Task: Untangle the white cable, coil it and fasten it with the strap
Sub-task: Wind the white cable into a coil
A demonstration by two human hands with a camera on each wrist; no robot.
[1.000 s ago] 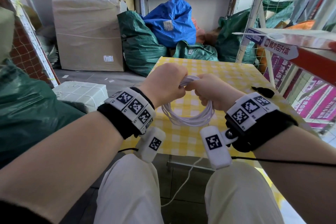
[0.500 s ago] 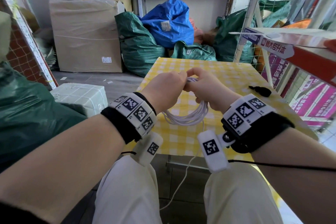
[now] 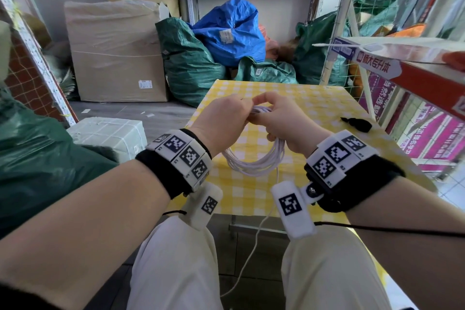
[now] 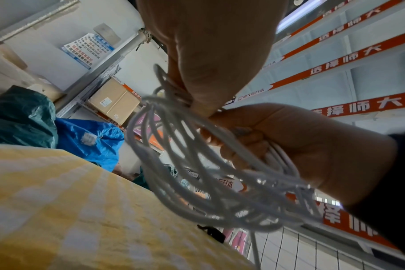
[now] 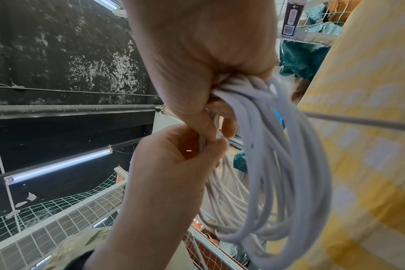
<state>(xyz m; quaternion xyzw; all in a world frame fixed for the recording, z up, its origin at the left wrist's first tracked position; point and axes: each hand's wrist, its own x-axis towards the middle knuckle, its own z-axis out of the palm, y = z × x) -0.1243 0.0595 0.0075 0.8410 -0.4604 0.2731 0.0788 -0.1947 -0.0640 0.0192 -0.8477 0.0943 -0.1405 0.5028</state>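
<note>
Gripping the top of the white cable point(image 3: 254, 162), the left hand point(image 3: 221, 123) has its fingers curled round the gathered loops above the yellow checked table point(image 3: 314, 103). Beside it, touching at the knuckles, the right hand point(image 3: 284, 121) pinches the same bundle between thumb and fingers, as the right wrist view shows. The coil hangs below both hands in several loose rings, and one free strand drops past the table edge between the person's knees. Farther right, the black strap point(image 3: 358, 124) lies on the cloth, apart from both hands and the coil
</note>
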